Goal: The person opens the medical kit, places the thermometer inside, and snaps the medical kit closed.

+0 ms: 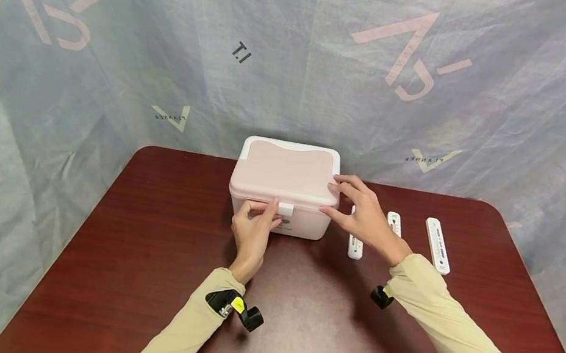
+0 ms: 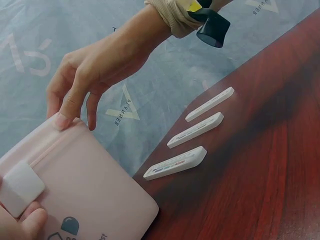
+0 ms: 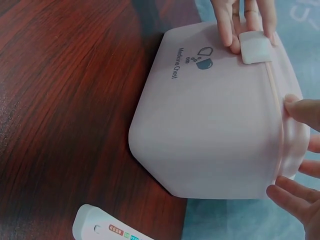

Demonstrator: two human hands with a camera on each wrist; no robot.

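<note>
The left hand (image 1: 252,230) pinches the white latch (image 1: 286,209) at its side, the thumb near the upper edge and a finger at the lower one; I suppose this grip is chosen because so small a part needs fingertips only. The right hand (image 1: 367,217) has its fingers spread and bent around the right front corner of the lid (image 1: 283,176), with the thumb on the front edge; probably this is to steady the box (image 3: 210,120) against the work at the latch. The latch faces the person, which makes it easy to reach.

The box stands upright near the back of the surface (image 1: 154,255), between the two hands and touched by both. Whether the latch is fastened, I cannot tell. Three white sticks (image 2: 196,130) lie to the right, apart from one another, perhaps to leave the front free.
</note>
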